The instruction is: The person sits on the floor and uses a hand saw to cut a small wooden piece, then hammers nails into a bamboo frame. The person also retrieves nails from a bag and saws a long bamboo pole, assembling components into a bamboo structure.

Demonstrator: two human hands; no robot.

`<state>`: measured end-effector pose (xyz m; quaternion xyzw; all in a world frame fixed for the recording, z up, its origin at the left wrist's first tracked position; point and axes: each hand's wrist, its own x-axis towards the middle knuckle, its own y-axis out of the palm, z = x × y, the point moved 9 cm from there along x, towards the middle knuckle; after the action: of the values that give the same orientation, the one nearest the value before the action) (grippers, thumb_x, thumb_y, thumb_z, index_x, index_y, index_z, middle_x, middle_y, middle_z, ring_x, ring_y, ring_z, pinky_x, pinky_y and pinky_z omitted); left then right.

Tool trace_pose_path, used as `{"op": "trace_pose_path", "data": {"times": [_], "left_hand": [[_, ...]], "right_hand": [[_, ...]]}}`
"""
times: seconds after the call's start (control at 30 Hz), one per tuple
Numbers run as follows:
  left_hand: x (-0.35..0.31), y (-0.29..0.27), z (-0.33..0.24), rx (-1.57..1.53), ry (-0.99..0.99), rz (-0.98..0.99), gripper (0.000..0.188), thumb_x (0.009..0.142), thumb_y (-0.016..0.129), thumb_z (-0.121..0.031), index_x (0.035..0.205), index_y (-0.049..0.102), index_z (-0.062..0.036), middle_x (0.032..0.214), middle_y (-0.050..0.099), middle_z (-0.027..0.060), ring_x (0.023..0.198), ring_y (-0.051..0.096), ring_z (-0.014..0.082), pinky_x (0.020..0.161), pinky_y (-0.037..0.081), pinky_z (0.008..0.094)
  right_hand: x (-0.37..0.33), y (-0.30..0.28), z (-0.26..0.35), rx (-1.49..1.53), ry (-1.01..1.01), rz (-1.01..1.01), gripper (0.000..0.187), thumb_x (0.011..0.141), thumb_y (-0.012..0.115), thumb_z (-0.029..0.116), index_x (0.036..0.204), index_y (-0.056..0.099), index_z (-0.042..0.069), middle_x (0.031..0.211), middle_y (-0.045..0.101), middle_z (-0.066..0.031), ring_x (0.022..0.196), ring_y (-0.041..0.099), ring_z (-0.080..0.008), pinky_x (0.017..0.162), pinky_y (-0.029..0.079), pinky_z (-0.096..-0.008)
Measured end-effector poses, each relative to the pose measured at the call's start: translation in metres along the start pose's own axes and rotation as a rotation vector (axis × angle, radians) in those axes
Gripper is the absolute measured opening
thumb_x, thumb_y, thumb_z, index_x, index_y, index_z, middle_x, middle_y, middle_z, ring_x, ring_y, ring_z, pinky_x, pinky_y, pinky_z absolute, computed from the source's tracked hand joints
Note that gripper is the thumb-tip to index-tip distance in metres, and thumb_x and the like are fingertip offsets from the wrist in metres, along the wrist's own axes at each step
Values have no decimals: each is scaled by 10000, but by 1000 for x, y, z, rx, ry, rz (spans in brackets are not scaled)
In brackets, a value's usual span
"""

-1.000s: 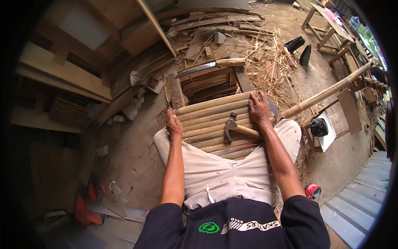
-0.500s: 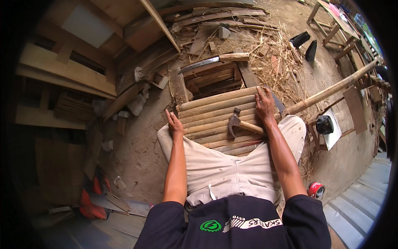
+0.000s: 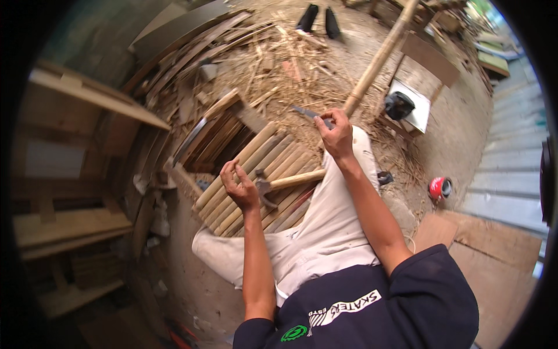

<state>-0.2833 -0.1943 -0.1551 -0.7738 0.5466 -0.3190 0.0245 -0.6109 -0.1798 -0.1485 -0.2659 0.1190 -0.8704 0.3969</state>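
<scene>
A panel of bamboo poles (image 3: 290,152), laid side by side, rests across my lap and the front of a wooden frame. On it lies a claw hammer (image 3: 293,180), its head toward my left hand and its pale handle pointing right. My left hand (image 3: 239,187) is raised over the panel's left part, fingers bent and drawn together; anything between them is too small to make out. Above my right knee, my right hand (image 3: 337,134) has curled fingers pressed together. A dark flat blade (image 3: 305,111) shows just past its fingertips; whether the hand touches it is unclear.
A machete (image 3: 190,139) lies along the wooden frame (image 3: 251,116) beyond the panel. Wood strips and shavings (image 3: 285,64) litter the ground ahead. A long bamboo pole (image 3: 378,61) slants away on the right. A red can (image 3: 440,188) stands to the right, near metal sheeting (image 3: 500,168).
Both hands have lifted off the panel's edges and their fingers have drawn together. My view has turned to the right, so the panel and hammer appear tilted.
</scene>
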Motion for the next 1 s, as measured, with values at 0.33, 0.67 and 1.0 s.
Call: {"op": "trace_pose_path", "data": {"times": [0.33,0.67,1.0], "left_hand": [[-45,184,-172,-533,31,467,135,937,532,16,1031,629,24,1057,609,130,1030,584,243,927,452,335],[-110,341,-184,-828,-470,840,181,1009,499,-90,1110,620,-1,985,636,54,864,587,113,808,483,264],[-177,469,-130,-843,-1274,901,198,1015,500,-180,1096,619,-43,887,635,30,762,606,118,688,520,266]], "right_hand": [[-49,-177,-77,31,344,-230,157,860,713,141,873,644,1,841,647,-83,760,629,-183,701,499,-314],[-58,-215,-201,23,587,-377,180,927,659,175,925,614,1,736,638,-55,650,585,-122,612,477,-292],[-30,-202,-361,-24,704,-306,134,922,613,109,973,615,-15,795,649,-90,721,626,-167,657,492,-322]]}}
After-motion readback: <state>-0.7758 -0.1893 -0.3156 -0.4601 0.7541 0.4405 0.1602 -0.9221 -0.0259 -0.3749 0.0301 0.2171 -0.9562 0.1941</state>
